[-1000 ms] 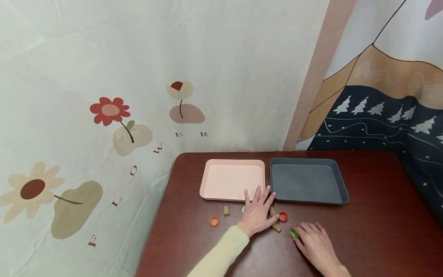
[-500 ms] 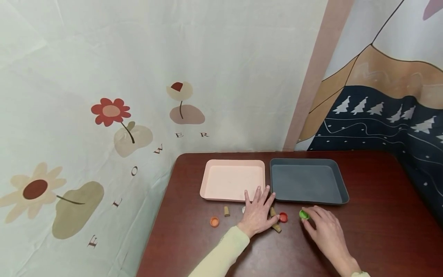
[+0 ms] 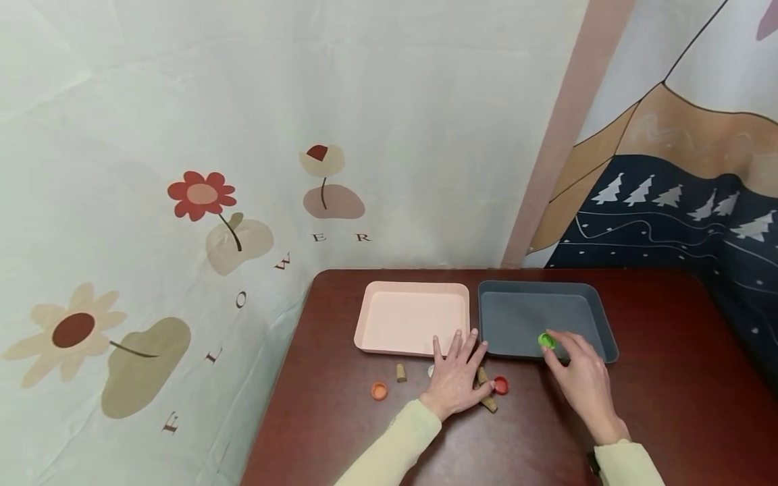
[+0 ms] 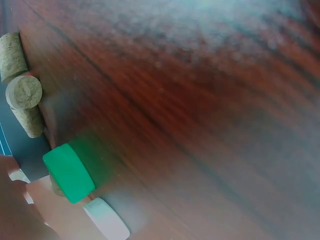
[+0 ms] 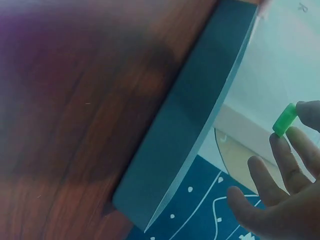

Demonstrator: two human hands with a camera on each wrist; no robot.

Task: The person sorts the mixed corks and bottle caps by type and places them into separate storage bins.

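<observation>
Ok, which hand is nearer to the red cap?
Left. The left hand has its thumb tip beside the red cap; the right hand is farther off, to the cap's right, pinching the green cap.

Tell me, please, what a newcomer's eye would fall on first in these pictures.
Probably the bright green cap, pinched in the right hand and seen against the dark tray in the head view. Then perhaps the left hand, spread near the pink tray, or the red flower at left on the pale backdrop.
</observation>
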